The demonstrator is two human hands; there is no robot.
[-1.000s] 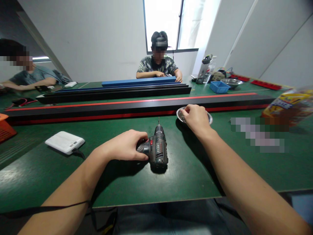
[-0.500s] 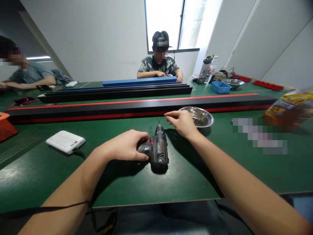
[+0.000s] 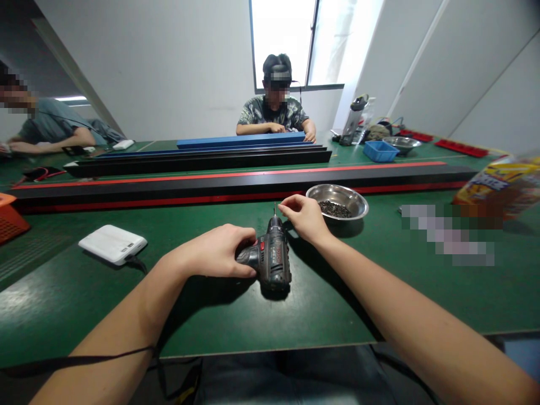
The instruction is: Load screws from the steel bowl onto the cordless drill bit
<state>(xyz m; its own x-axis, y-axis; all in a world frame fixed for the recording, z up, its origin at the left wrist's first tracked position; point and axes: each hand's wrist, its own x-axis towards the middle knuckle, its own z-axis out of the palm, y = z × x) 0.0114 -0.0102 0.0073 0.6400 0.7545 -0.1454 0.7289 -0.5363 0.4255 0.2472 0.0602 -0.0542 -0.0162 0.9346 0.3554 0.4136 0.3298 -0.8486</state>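
Note:
A black cordless drill (image 3: pixel 276 259) lies on its side on the green table, its thin bit (image 3: pixel 275 208) pointing away from me. My left hand (image 3: pixel 221 250) is wrapped round the drill's handle. Just right of the bit, my right hand (image 3: pixel 304 216) is pinched, thumb against forefinger; whatever sits between the fingertips is too small to make out. Behind that hand stands a shiny metal bowl (image 3: pixel 358 209) holding many small dark screws (image 3: pixel 335 209).
A long black bar with red edges (image 3: pixel 202 188) spans the table beyond the drill. On the left are a white power bank (image 3: pixel 112 243) and an orange basket (image 3: pixel 12 219). A snack bag (image 3: pixel 498 185) stands right. Two people sit across the table, near more long bars (image 3: pixel 211 160).
My right hand has moved slightly left and toward me, nearer the drill bit, uncovering more of the bowl. The left hand and drill stay put. The person at left leans lower.

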